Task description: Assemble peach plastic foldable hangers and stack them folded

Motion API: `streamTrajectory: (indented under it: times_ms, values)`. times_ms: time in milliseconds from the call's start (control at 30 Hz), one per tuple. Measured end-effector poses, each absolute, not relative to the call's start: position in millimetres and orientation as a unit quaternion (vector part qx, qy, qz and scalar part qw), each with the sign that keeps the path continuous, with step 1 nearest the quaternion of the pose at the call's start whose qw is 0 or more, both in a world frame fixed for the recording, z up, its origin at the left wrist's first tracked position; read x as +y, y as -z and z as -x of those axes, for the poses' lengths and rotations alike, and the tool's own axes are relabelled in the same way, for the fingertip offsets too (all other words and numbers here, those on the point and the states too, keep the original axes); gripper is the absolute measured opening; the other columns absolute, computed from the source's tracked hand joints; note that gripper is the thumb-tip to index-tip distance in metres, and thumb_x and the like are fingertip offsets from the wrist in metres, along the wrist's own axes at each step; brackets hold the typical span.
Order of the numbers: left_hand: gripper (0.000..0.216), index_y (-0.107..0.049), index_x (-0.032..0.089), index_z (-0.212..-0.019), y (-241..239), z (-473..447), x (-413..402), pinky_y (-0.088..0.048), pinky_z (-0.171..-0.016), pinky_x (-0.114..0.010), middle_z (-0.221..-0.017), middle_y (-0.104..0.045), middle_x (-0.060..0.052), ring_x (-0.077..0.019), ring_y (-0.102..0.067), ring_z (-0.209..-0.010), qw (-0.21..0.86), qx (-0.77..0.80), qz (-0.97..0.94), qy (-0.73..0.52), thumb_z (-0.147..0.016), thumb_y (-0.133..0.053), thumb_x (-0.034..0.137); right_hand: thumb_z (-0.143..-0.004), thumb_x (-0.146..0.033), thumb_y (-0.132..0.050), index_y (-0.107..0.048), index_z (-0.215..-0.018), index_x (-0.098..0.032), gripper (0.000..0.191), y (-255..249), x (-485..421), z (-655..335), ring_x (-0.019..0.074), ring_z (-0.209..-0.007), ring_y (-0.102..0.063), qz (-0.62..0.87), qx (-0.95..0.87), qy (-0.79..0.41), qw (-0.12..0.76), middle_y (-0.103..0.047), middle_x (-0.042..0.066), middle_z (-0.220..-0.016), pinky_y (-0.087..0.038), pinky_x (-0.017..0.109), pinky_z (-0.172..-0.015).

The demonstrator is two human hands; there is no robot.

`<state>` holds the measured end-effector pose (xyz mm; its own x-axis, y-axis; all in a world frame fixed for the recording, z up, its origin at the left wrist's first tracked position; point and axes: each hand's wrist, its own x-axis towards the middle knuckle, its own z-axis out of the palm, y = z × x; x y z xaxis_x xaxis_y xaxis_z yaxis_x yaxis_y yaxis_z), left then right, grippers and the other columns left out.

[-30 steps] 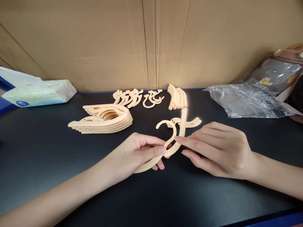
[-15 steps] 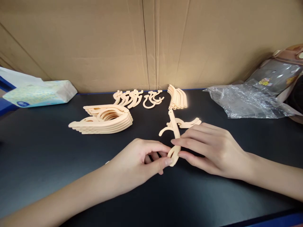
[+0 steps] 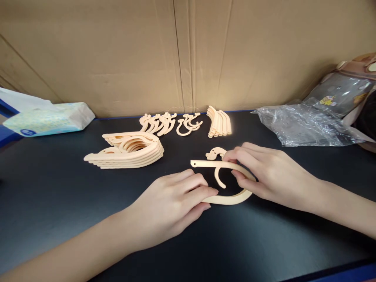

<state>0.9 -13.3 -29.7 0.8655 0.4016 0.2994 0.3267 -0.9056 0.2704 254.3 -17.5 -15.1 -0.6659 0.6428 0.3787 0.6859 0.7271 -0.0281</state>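
Both hands are on a cream plastic folding hanger (image 3: 232,199), its two arms folded into a U that opens to the left. My left hand (image 3: 179,199) pinches the end of the lower arm between thumb and fingers, hiding that tip. On the upper arm near the bend, my right hand (image 3: 261,172) has its thumb and fingers closed. A curved hook sticks out inside the U. Just behind lies a loose curved hanger piece (image 3: 216,152), partly covered by my right fingers.
A stack of folded hangers (image 3: 129,160) lies to the left. Along the back are several notched curved pieces (image 3: 158,124), loose hooks (image 3: 188,124) and hanger arms (image 3: 219,122). A tissue pack (image 3: 53,119) is far left; a clear plastic bag (image 3: 305,125) and a bottle (image 3: 337,86) are right.
The hanger has turned from end-on to a sideways U. My left hand has shifted its grip to the lower arm's end, and my right hand has moved to the bend.
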Motion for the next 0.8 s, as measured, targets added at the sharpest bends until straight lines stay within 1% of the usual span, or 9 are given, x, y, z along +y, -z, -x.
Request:
streamTrajectory:
  times_ms: [67,200,367,467,600,700,800]
  values:
    - [0.019,-0.061,0.017,-0.113,31,-1,-12,-0.042,-0.074,-0.027,-0.097,-0.062,-0.002,-0.0158,-0.054,-0.085,0.085,0.187,-0.961,-0.184,-0.099,-0.049,0.017,-0.086,-0.007,-0.048,-0.056,-0.108,-0.016,0.025,14,-16,-257,0.0173,-0.077,-0.057,0.371,-0.912,0.047,0.17,-0.063,0.004,-0.086,-0.042,0.027,-0.065]
    - [0.02,-0.062,0.017,-0.113,32,-2,-11,-0.044,-0.076,-0.028,-0.102,-0.063,-0.002,-0.0163,-0.054,-0.086,0.063,0.193,-0.962,-0.181,-0.099,-0.048,0.017,-0.086,-0.008,-0.047,-0.06,-0.094,-0.018,0.019,14,-14,-261,0.0189,-0.077,-0.055,0.382,-0.914,0.03,0.133,-0.063,0.003,-0.082,-0.042,0.029,-0.067]
    - [0.022,-0.062,0.017,-0.116,32,-3,-11,-0.045,-0.078,-0.029,-0.105,-0.063,-0.003,-0.0168,-0.054,-0.09,0.061,0.195,-0.962,-0.181,-0.099,-0.048,0.016,-0.088,-0.011,-0.046,-0.063,-0.093,-0.017,0.018,15,-10,-263,0.0197,-0.076,-0.055,0.381,-0.917,0.042,0.113,-0.063,0.004,-0.083,-0.043,0.032,-0.069]
    - [0.025,-0.063,0.018,-0.118,31,-2,-11,-0.046,-0.083,-0.029,-0.112,-0.063,-0.003,-0.0177,-0.055,-0.099,0.054,0.199,-0.96,-0.189,-0.098,-0.049,0.015,-0.09,-0.014,-0.048,-0.065,-0.094,-0.017,0.018,16,-8,-265,0.0203,-0.078,-0.055,0.374,-0.919,0.068,0.106,-0.064,0.006,-0.086,-0.042,0.033,-0.072]
    - [0.029,-0.063,0.021,-0.122,33,-1,-11,-0.045,-0.093,-0.032,-0.126,-0.061,-0.005,-0.02,-0.053,-0.115,0.047,0.197,-0.96,-0.192,-0.098,-0.049,0.015,-0.094,-0.02,-0.048,-0.066,-0.096,-0.018,0.018,13,-5,-270,0.0194,-0.077,-0.055,0.378,-0.916,0.069,0.113,-0.065,0.005,-0.089,-0.042,0.033,-0.071]
    - [0.029,-0.062,0.022,-0.124,33,-1,-11,-0.047,-0.097,-0.034,-0.13,-0.06,-0.006,-0.0203,-0.054,-0.118,0.049,0.196,-0.961,-0.187,-0.099,-0.047,0.018,-0.096,-0.025,-0.047,-0.068,-0.097,-0.018,0.022,7,0,-278,0.0193,-0.077,-0.056,0.389,-0.909,0.075,0.13,-0.065,0.004,-0.088,-0.043,0.035,-0.071]
    - [0.03,-0.062,0.021,-0.125,31,0,-12,-0.048,-0.099,-0.035,-0.13,-0.061,-0.007,-0.0212,-0.055,-0.12,0.046,0.194,-0.962,-0.185,-0.1,-0.046,0.02,-0.096,-0.026,-0.048,-0.07,-0.098,-0.019,0.023,2,7,-290,0.0214,-0.081,-0.057,0.397,-0.904,0.104,0.119,-0.065,0.005,-0.091,-0.044,0.038,-0.074]
